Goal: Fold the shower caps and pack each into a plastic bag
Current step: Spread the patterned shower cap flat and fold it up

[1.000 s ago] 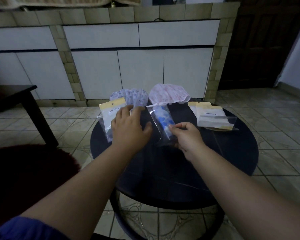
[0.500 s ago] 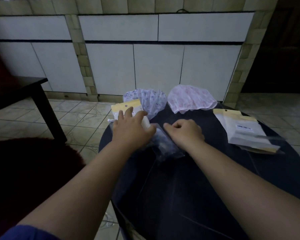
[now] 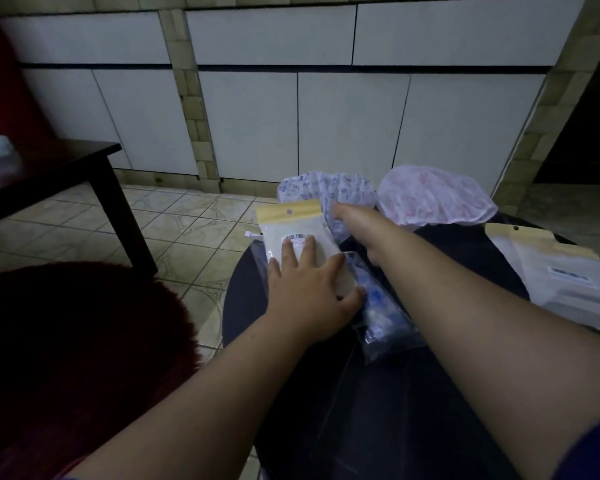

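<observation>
Left grip [image 3: 309, 289] lies flat and open, fingers spread, pressing on the clear plastic bag with the yellow header card [image 3: 293, 233] at the left edge of the round black bench [image 3: 413, 393]. Right grip [image 3: 355, 221] is stretched out to the blue-patterned crinkly shower cap [image 3: 326, 192] at the far edge, but its fingers are foreshortened and blurry, so I honestly can't tell if it's open or pinching anything. Half a second ago that hand was curled on the clear bag stuffed with a folded blue-and-white shower cap [image 3: 381, 306]; now it's off it, and that bag just sits between the two forearms, partly hidden under the left thumb and the right arm. Left hand hasn't really budged. Camera has dipped closer too. Pink-patterned crinkly shower cap [image 3: 433, 199] sits unfolded beside the blue one, both puffy and translucent. Over on the right, the stack of empty yellow-topped plastic bags [image 3: 551, 271] is cut off by the frame edge, label unreadable. Everything's pretty dim.
</observation>
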